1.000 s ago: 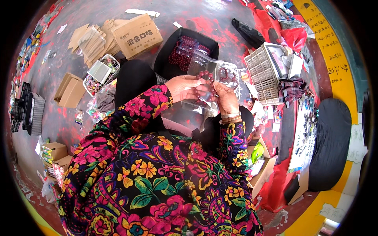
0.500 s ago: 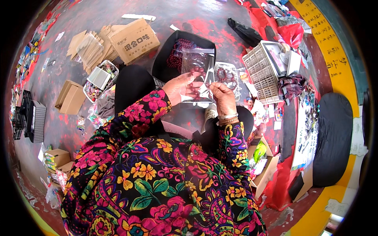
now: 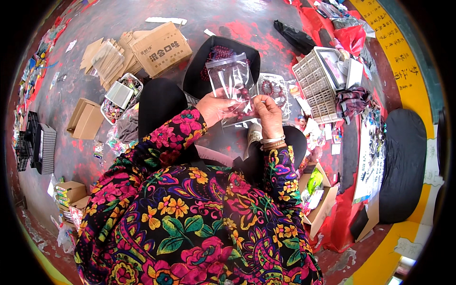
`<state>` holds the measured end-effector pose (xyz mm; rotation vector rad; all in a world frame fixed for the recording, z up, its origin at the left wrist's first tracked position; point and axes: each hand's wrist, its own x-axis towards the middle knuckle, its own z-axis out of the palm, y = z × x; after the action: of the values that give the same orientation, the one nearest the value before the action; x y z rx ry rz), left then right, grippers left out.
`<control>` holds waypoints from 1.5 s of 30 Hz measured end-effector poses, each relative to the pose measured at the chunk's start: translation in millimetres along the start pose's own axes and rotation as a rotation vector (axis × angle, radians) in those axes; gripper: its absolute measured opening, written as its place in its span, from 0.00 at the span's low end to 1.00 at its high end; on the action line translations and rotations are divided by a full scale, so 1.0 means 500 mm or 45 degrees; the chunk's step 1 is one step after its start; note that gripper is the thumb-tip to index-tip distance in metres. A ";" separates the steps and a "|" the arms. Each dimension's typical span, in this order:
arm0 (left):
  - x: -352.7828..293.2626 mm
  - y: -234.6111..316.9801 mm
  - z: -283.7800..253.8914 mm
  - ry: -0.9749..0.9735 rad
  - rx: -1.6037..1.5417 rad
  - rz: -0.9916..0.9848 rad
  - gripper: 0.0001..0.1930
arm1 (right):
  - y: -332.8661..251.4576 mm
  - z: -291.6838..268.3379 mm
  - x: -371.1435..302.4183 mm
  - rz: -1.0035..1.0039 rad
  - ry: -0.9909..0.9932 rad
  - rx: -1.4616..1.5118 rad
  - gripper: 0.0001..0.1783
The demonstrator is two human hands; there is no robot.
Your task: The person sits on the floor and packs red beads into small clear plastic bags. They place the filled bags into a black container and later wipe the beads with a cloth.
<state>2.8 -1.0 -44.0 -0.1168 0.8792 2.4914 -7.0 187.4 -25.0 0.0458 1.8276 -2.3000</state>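
A clear zip bag point(image 3: 231, 71) stands tilted above my lap, its seal end pointing away from me. My left hand point(image 3: 216, 108) grips its left side, thumb on top. At the bag's right edge my right hand point(image 3: 269, 116) pinches with thumb and forefinger; it seems to hold the bag's film. Dark red beads point(image 3: 243, 94) show through the plastic between the two hands, partly hidden by glare and fingers. Just beyond is a black container point(image 3: 197, 71) with strings of dark red beads in it. Right of the bag, a white tray point(image 3: 286, 102) holds a bead bracelet point(image 3: 268, 88).
At the far left lie flattened cardboard point(image 3: 110, 61) and a brown carton point(image 3: 161, 50), with a basket of small goods point(image 3: 137, 80) nearer. A white plastic crate point(image 3: 308, 80) lies to the right. An open box point(image 3: 323, 206) sits by my right elbow. A black cushion-like seat point(image 3: 403, 166) is farther right.
The bag has tilted left, and its seal end has shifted left over the black container. Both hands stay nearly in place, still at the bag.
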 end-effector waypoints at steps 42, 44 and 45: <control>0.006 0.008 0.036 -0.021 -0.489 0.318 0.14 | 0.038 0.023 -0.010 0.187 -0.056 0.335 0.09; 0.005 0.011 0.029 -0.053 -0.484 0.321 0.14 | 0.037 0.022 -0.012 0.199 -0.059 0.302 0.08; 0.005 0.012 0.024 -0.068 -0.481 0.323 0.14 | 0.037 0.022 -0.013 0.205 -0.062 0.287 0.08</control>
<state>-1.5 3.4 -31.5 -0.0666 0.4129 2.8600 3.7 173.5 -39.2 0.1628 1.4772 -2.3579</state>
